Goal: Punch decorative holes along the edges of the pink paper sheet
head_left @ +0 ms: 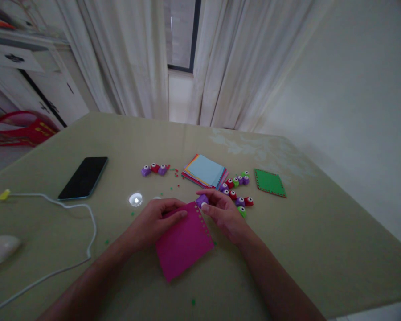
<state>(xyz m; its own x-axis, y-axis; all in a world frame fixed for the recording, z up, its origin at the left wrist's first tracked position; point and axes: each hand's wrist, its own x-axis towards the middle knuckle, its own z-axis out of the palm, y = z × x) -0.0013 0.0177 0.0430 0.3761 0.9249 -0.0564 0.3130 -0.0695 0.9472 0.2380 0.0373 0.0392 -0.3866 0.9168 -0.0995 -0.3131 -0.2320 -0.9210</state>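
Pink sheet (187, 244): on counter (334, 243); may skew if left grip slackens
Left hand (160, 220): gripping pink sheet's far-left edge
Right hand (227, 215): pinching purple piece (201, 199)
Purple piece: at pink sheet's far corner; tilting could tear it

view: head | from: above table (321, 249) | facing: forward and down, toward curtains (130, 58) | range: hands (153, 220) close

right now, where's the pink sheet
In the head view, the pink sheet is low, slightly left of centre, in the left hand, its far corner at the purple punch in the right hand.
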